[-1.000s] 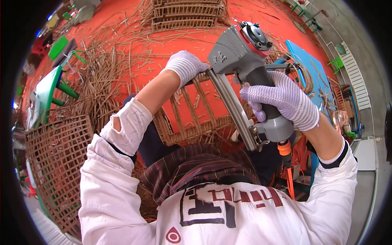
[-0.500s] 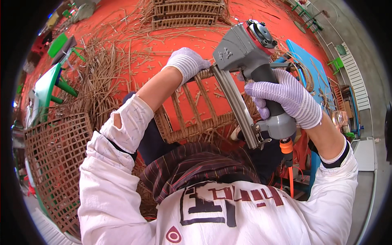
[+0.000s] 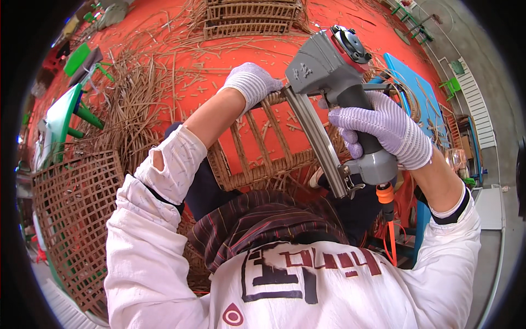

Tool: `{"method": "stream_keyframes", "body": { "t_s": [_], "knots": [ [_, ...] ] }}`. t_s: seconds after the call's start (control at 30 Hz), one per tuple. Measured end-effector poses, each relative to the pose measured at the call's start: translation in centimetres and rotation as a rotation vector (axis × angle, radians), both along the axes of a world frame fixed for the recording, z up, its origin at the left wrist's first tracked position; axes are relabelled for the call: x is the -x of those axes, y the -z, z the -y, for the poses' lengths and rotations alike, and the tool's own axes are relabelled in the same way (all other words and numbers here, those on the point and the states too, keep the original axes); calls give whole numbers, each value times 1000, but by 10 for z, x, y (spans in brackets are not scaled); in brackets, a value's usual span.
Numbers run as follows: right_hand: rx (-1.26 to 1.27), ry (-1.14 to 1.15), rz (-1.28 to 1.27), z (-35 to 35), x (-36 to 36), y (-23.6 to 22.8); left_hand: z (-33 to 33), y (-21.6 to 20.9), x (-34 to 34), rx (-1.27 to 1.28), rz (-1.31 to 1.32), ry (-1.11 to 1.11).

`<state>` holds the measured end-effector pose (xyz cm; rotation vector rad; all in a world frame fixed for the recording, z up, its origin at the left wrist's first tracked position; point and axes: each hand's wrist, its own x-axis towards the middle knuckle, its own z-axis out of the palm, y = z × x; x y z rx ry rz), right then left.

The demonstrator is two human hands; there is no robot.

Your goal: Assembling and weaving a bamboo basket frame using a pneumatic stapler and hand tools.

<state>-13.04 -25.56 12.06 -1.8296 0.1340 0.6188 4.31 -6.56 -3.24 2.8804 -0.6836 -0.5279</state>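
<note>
- Right hand point(image 3: 383, 131): fingers wrapped around the handle of the grey nail gun point(image 3: 323, 63).
- Left hand point(image 3: 249, 85): fingers, partly hidden, seemingly clasping the woven frame point(image 3: 274, 169).
- Frame: before the lap, above red floor point(image 3: 334, 16).

The gloved left hand point(image 3: 247, 85), just shy of twelve o'clock, grips the top edge of a wicker frame point(image 3: 268, 169). Toward two o'clock, the gloved right hand point(image 3: 383, 130) wraps the handle of a grey nail gun point(image 3: 320, 66); its nose seems to meet the frame, though the contact is hard to see. A woven panel point(image 3: 79, 219) stands at eight o'clock, stacked racks point(image 3: 249, 28) at twelve, a blue board point(image 3: 421, 101) at two.
</note>
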Motion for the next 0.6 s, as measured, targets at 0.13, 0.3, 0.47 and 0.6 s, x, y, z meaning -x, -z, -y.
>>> {"method": "stream_keyframes", "body": {
  "t_s": [0.13,0.3,0.47,0.6],
  "knots": [
    [23,14,-36,0,-1,-3,-4,1,1,53,-16,-56],
    [35,-33,-33,9,-7,1,-7,-21,22,-132,187,244],
    [-190,202,4,57,30,-5,-8,-34,36,167,-58,-105],
    [-309,545,265,146,91,-6,-23,-19,35,424,131,1]
  ]
}}
